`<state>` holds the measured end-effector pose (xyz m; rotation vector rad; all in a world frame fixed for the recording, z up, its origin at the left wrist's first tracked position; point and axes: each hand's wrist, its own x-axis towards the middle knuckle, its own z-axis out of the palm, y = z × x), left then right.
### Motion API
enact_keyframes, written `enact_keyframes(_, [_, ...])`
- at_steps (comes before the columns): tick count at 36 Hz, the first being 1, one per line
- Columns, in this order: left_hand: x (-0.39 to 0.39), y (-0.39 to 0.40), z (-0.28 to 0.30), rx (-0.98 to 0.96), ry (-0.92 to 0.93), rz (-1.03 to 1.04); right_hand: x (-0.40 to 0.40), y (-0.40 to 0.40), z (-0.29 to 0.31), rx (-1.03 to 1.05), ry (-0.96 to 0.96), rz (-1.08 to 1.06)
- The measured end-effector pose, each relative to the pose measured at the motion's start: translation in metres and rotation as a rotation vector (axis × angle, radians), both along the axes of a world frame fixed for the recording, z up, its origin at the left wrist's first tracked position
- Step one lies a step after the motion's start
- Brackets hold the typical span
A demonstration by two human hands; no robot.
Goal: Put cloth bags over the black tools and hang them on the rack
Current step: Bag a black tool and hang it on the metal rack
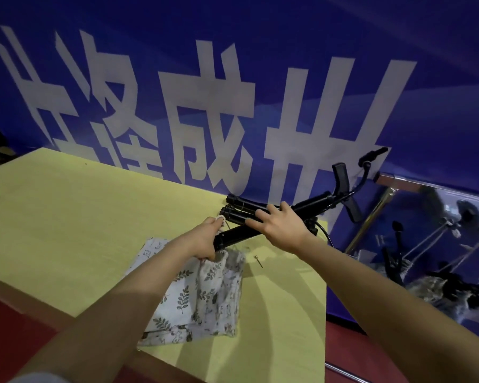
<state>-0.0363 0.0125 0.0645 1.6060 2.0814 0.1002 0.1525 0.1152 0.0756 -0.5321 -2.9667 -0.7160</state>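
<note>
We see the black tool (263, 217), a folded bundle of matte tubular legs with curved handles jutting past the table's far right corner, lying on the yellow table (67, 217). Our right hand (281, 226) rests across the tubes, fingers spread and mostly straight. Our left hand (205, 239) pinches the gathered mouth of a white leaf-printed cloth bag (205, 294) at the lowest tube's end. The bag lies flat toward the near edge. A small pin (258, 259) sits just beside it. The table's left half is bare. The rack (426, 244) stands right, holding bagged tools.
</note>
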Motion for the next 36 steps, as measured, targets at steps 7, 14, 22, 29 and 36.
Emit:
enact_keyframes(7, [0.003, 0.011, 0.012, 0.106, -0.065, 0.033, -0.003, 0.004, 0.01, 0.107, -0.039, -0.017])
enact_keyframes(14, [0.006, 0.016, 0.009, 0.114, -0.149, 0.087, -0.007, 0.009, 0.017, 0.222, 0.064, 0.101])
enact_keyframes(22, [-0.013, 0.008, 0.006, 0.031, -0.145, 0.141, 0.002, 0.02, 0.022, 0.145, 0.144, 0.035])
enact_keyframes(29, [-0.02, -0.002, 0.0, 0.146, -0.331, 0.317, 0.007, 0.019, 0.026, -0.181, 0.258, -0.183])
enact_keyframes(36, [-0.021, 0.005, 0.0, 0.227, -0.529, 0.369, 0.002, 0.014, 0.029, -0.673, 0.45, -0.291])
